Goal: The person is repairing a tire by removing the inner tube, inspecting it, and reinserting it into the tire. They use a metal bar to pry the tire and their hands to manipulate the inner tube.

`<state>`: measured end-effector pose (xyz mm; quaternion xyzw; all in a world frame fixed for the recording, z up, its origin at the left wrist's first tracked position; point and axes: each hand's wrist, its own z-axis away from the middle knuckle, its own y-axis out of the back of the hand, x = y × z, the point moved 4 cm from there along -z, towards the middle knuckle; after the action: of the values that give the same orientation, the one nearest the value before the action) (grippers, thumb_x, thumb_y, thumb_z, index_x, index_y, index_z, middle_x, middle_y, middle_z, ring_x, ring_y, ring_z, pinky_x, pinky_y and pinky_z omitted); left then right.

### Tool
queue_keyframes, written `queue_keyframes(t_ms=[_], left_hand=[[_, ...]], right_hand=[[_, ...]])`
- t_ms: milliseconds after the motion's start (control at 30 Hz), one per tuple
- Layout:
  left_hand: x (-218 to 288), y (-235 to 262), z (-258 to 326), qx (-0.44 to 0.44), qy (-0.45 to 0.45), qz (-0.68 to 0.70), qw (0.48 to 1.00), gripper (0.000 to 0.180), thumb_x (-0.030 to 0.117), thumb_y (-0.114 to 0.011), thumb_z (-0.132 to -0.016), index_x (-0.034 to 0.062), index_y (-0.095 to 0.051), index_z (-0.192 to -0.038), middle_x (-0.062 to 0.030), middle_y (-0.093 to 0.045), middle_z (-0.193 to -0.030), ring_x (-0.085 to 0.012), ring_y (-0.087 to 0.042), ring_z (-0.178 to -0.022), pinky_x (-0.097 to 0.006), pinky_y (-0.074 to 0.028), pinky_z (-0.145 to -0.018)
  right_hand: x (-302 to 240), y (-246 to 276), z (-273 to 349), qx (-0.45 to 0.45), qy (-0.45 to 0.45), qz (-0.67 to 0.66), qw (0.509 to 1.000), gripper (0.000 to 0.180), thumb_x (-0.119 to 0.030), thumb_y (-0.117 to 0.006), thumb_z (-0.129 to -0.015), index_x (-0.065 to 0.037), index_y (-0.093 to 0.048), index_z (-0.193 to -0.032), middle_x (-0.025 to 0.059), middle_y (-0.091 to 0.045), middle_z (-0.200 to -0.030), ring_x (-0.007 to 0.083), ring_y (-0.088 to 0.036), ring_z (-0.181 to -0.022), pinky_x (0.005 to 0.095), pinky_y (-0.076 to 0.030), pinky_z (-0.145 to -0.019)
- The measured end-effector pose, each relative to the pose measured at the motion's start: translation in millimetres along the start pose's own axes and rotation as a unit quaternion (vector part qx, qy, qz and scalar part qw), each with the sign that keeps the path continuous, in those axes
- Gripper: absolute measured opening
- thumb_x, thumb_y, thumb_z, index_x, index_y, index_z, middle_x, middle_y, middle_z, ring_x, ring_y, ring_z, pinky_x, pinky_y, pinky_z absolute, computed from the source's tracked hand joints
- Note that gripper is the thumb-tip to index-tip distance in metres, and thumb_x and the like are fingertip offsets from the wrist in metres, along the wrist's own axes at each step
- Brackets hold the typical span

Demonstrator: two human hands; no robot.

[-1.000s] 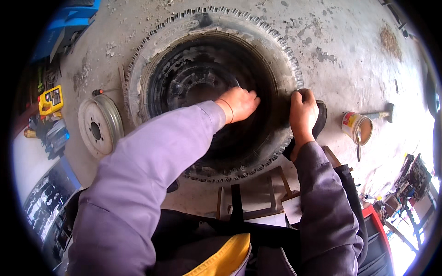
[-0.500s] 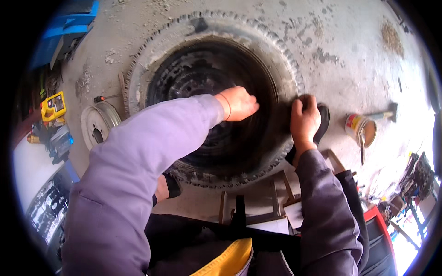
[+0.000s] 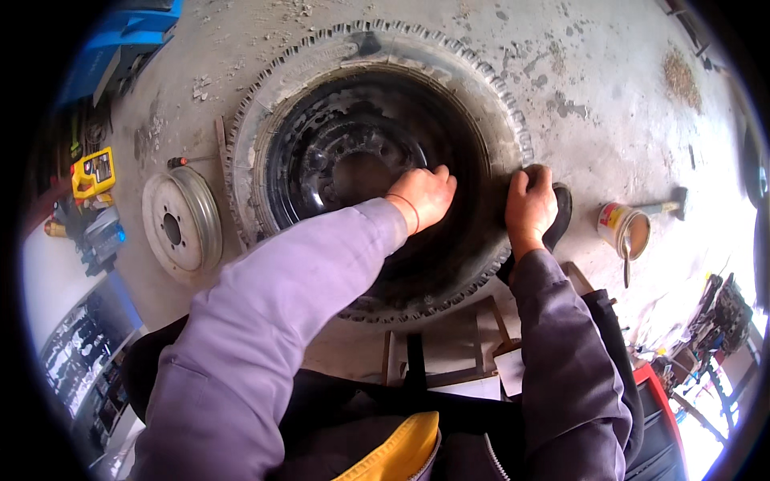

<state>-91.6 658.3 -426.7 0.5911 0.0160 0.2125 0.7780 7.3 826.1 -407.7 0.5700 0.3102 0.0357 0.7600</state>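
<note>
A large, dirty tire [image 3: 501, 104] with a chunky tread lies flat in front of me. Inside it sits a black wheel rim [image 3: 297, 152], its paint worn and patchy. My left hand [image 3: 423, 196] reaches over the right half of the rim, near the tire's inner edge. Its fingers are curled closed, and whatever they hold is hidden. On the tire's right outer edge rests my right hand [image 3: 531, 207], with the thumb on the near side and the fingers bent over the tread.
A bare pale wheel rim [image 3: 180, 224] stands left of the tire, near a screwdriver [image 3: 180, 162]. Further left is a yellow jug [image 3: 94, 172]. To the right are an open can [image 3: 634, 228] with a brush and a hammer [image 3: 680, 204]. A wooden frame [image 3: 449, 377] lies below the tire.
My left hand has shifted slightly right and down, and its forearm has swung rightward, uncovering more of the black rim and the pale rim. My right hand stays on the tire's edge.
</note>
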Motion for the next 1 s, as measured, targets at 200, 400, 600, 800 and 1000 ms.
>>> queue_keyframes(t_ms=[200,400,600,800,1000], left_hand=[[-17,14,-21,-0.094,-0.123,0.069,0.986,0.017,0.015,-0.055,-0.082,0.0055,-0.069,-0.084,-0.0154,-0.071,-0.081,-0.0321,-0.070,-0.078,-0.043,-0.057,-0.068],[-36,7,17,-0.189,-0.193,0.081,0.959,0.014,0.012,-0.054,-0.082,0.0047,-0.066,-0.082,-0.0154,-0.068,-0.079,-0.0320,-0.069,-0.075,-0.042,-0.056,-0.065],[-137,72,53,-0.113,-0.080,0.128,0.982,0.012,0.018,-0.052,-0.093,0.0094,-0.058,-0.100,-0.0122,-0.061,-0.088,-0.0329,-0.066,-0.075,-0.046,-0.053,-0.063],[-79,68,125,-0.094,0.131,0.198,0.967,0.021,0.019,-0.053,-0.092,0.0100,-0.056,-0.111,-0.0159,-0.064,-0.095,-0.0371,-0.065,-0.081,-0.049,-0.053,-0.071],[59,17,178,-0.163,0.292,0.326,0.884,0.022,0.026,-0.052,-0.091,0.0082,-0.061,-0.102,-0.0165,-0.067,-0.103,-0.0368,-0.064,-0.097,-0.048,-0.050,-0.082]], right_hand=[[-4,1,0,0.012,0.006,-0.013,1.000,0.022,-0.030,-0.056,-0.087,-0.012,-0.061,-0.097,0.0154,-0.070,-0.085,0.0389,-0.067,-0.082,0.0480,-0.051,-0.073],[-7,-5,-4,0.032,-0.007,0.016,0.999,0.020,-0.030,-0.056,-0.087,-0.013,-0.061,-0.097,0.0148,-0.069,-0.084,0.0392,-0.066,-0.079,0.0482,-0.051,-0.072],[6,-2,-1,0.025,0.004,0.007,1.000,0.017,-0.028,-0.059,-0.086,-0.012,-0.059,-0.093,0.0130,-0.067,-0.079,0.0356,-0.066,-0.074,0.0447,-0.052,-0.068],[-5,-5,-3,-0.023,-0.028,0.043,0.998,0.022,-0.032,-0.058,-0.086,-0.014,-0.059,-0.098,0.0124,-0.070,-0.083,0.0356,-0.068,-0.075,0.0458,-0.052,-0.068],[5,2,-19,-0.037,0.018,-0.057,0.998,0.031,-0.029,-0.055,-0.088,-0.001,-0.060,-0.100,0.0249,-0.068,-0.089,0.0444,-0.066,-0.088,0.0478,-0.050,-0.082]])
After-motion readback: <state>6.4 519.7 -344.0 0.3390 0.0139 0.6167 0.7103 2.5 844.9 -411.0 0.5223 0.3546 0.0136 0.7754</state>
